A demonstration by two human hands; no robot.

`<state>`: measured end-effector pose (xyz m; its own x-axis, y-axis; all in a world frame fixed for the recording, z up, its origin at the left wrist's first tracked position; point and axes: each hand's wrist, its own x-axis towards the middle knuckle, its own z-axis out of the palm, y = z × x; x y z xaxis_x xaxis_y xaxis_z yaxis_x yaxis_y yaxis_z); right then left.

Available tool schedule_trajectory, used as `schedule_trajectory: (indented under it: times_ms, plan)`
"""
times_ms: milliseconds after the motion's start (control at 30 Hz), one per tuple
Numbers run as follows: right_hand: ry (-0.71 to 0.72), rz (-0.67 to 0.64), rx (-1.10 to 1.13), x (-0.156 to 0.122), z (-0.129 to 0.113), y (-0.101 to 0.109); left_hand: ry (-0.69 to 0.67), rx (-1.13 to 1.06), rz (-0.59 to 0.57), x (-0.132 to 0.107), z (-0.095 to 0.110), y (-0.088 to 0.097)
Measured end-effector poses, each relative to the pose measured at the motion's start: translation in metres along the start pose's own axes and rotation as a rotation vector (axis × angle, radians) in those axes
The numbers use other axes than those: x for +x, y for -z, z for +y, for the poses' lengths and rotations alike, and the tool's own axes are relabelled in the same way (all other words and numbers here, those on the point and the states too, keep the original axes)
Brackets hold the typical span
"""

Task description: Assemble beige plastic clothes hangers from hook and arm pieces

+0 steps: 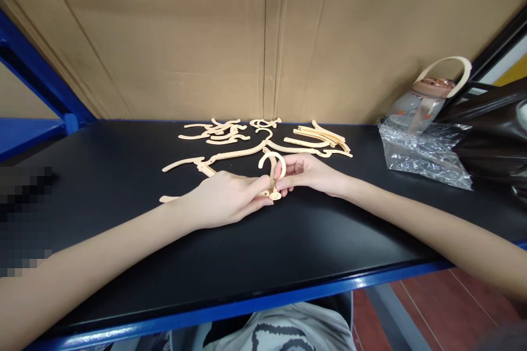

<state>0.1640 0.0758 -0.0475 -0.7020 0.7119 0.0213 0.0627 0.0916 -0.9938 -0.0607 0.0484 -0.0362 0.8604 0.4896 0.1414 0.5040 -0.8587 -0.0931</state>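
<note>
Both my hands meet at the middle of a black tabletop (123, 219). My left hand (224, 197) is closed around a beige plastic hanger arm (168, 198) whose end sticks out to the left. My right hand (307, 173) pinches the stem of a beige hook piece (272, 162), its curved top standing above my fingers. The hook's base touches the end of the arm held in my left hand. An assembled beige hanger (230, 154) lies just behind my hands.
Loose beige hook pieces (218, 132) and a stack of hanger arms (319, 140) lie at the back by a cardboard wall. A clear plastic bag (424, 156), a jug with a beige handle (428, 96) and a black bag (494, 131) sit at the right. A blue frame edges the table.
</note>
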Motion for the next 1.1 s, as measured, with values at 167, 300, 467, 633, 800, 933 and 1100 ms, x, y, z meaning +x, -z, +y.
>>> schedule_trajectory:
  times_ms: [167,300,467,633,800,933,1100]
  plan:
    - [-0.007,0.0,-0.008,0.0006,-0.0008,-0.001,-0.003,0.003,0.008,-0.0006,-0.0009,-0.0004]
    - [-0.008,-0.002,0.001,-0.0001,0.0003,-0.0001,-0.01,-0.003,-0.005,0.0,-0.0011,-0.0002]
    - [-0.009,-0.003,-0.001,-0.0001,0.0022,0.0001,-0.016,0.002,-0.006,-0.0004,-0.0015,-0.001]
    - [0.005,-0.002,-0.005,0.0013,0.0032,-0.0005,-0.021,-0.002,-0.015,-0.0005,-0.002,-0.0013]
    - [-0.007,0.006,-0.013,0.0012,0.0024,-0.0007,-0.004,0.009,-0.039,-0.0001,-0.0012,0.0006]
    - [-0.009,0.002,-0.003,0.0006,0.0019,-0.0004,0.005,0.005,-0.053,0.0002,0.0007,0.0028]
    - [0.007,-0.014,0.004,0.0007,0.003,0.0003,0.0,0.008,-0.057,0.0005,0.0007,0.0031]
